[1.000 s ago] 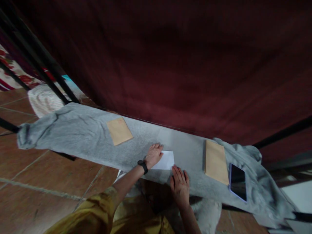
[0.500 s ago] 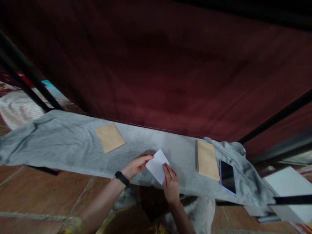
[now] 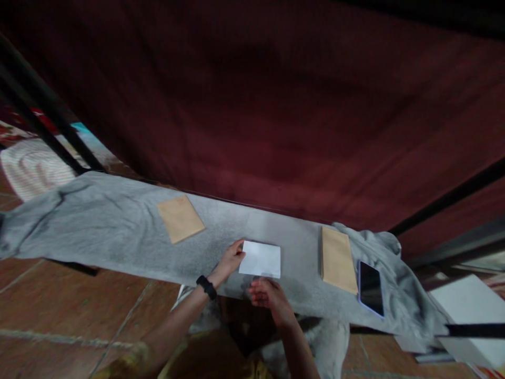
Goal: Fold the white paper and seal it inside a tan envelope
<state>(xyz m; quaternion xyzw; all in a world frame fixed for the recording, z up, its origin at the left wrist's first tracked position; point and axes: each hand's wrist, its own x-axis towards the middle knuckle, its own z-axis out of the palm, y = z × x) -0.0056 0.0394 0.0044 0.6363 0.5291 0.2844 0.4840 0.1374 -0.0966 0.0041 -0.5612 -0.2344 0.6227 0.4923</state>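
A white paper (image 3: 261, 259), folded to a small rectangle, lies flat at the centre of a grey-draped tabletop (image 3: 118, 231), near its front edge. The left hand (image 3: 231, 259), w/ a black wristband (image 3: 206, 287) on the wrist, has its fingers (image 3: 239, 256) pinched on the paper's left edge. The right hand (image 3: 269, 295) sits just below the paper's near edge, fingers curled together; can't tell whether they grip the sheet or only come close to it. To the left, well apart from the paper, a single brown envelope (image 3: 180, 218) lies at an angle. To the right, a stack of brown envelopes (image 3: 337, 259) lies flat, w/ a dark-screened phone (image 3: 371, 288) just beside it, face up. A dark red curtain (image 3: 276, 105) hangs behind. Reddish floor tiles (image 3: 59, 305) show in front.
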